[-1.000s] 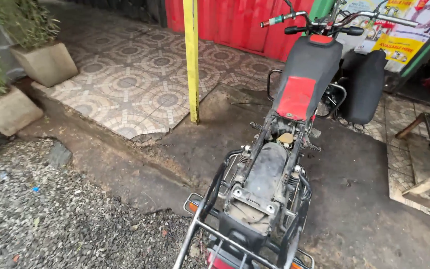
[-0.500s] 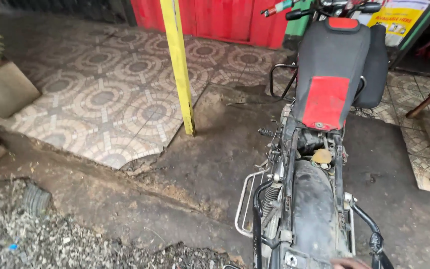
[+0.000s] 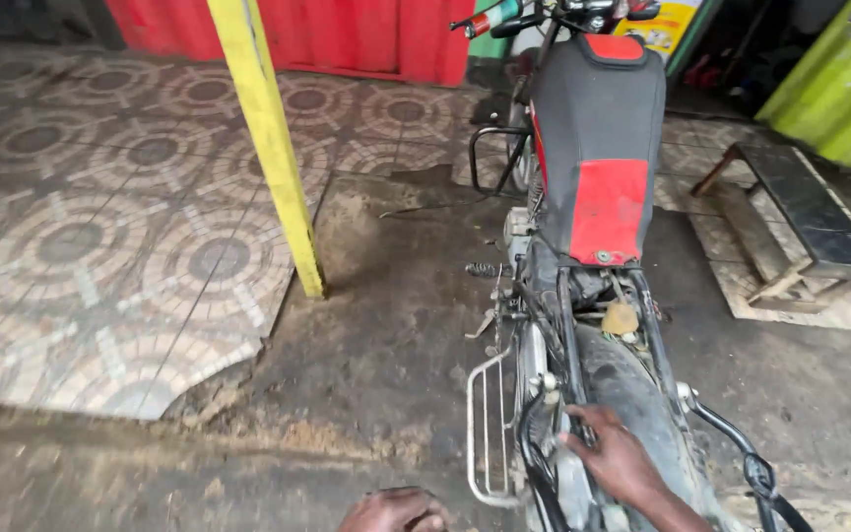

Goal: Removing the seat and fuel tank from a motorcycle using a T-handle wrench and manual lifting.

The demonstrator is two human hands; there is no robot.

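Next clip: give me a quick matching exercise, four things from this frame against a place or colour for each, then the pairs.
Things:
1. post
2. right hand
3. bench
4. fuel tank

Matches:
A. black with a red patch
B. on the motorcycle's bare rear frame
C. yellow, at the edge of the tiles
D. right of the motorcycle

Pairs: 1-C, 2-B, 3-D, 4-A

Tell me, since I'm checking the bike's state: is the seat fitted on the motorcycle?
No, the motorcycle shows bare frame rails and rear mudguard behind its tank.
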